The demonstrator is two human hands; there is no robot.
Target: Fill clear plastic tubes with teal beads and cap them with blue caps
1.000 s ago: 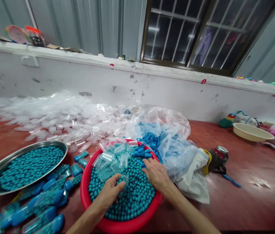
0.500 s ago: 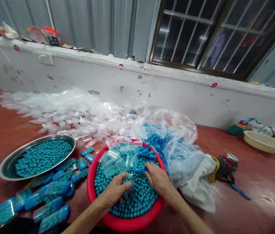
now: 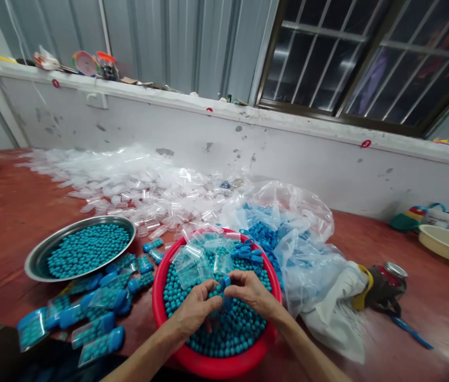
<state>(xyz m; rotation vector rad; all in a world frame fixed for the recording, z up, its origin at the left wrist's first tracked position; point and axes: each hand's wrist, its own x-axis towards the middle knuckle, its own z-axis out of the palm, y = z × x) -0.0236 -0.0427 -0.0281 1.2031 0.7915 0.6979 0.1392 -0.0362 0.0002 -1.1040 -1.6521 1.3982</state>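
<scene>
Scuffed white wall (image 3: 312,164), red table (image 3: 368,244), and going by the head view it's all crammed around one red tub (image 3: 216,367). Over the beads (image 3: 228,346) inside that tub, the right hand (image 3: 253,293) pinches a blue cap (image 3: 225,281) and the left hand (image 3: 193,309) pinches a clear case (image 3: 217,291), mostly hidden by fingers, so can't tell how full. Filled packs (image 3: 99,347) sit just left of the tub. Honestly, a loose left grip could tip any beads out, and a slippery right pinch might drop the cap into the tub.
</scene>
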